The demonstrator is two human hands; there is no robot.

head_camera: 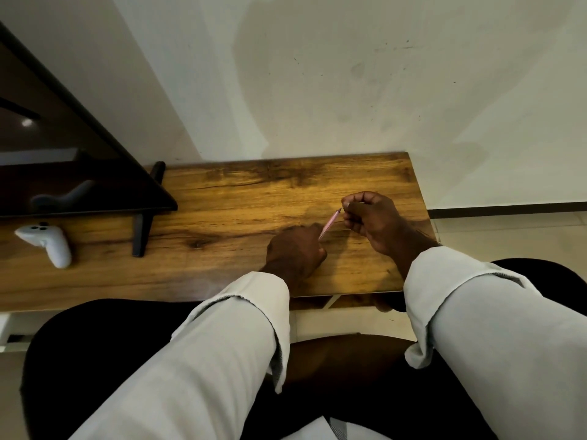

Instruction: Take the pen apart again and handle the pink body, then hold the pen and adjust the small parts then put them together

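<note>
A thin pink pen [329, 225] slants between my two hands above the wooden desk [241, 198]. My left hand [295, 250] grips its lower end, fingers curled round it, the hand low over the desk. My right hand [371, 219] pinches the upper tip of the pen between thumb and fingertips; what it holds there is too small to make out. Both forearms wear pale rolled sleeves.
A white game controller [47, 241] lies on the desk at the left. A dark monitor [63, 147] on black feet [143, 233] stands at the back left. A white wall rises behind the desk, whose right edge is near my right hand.
</note>
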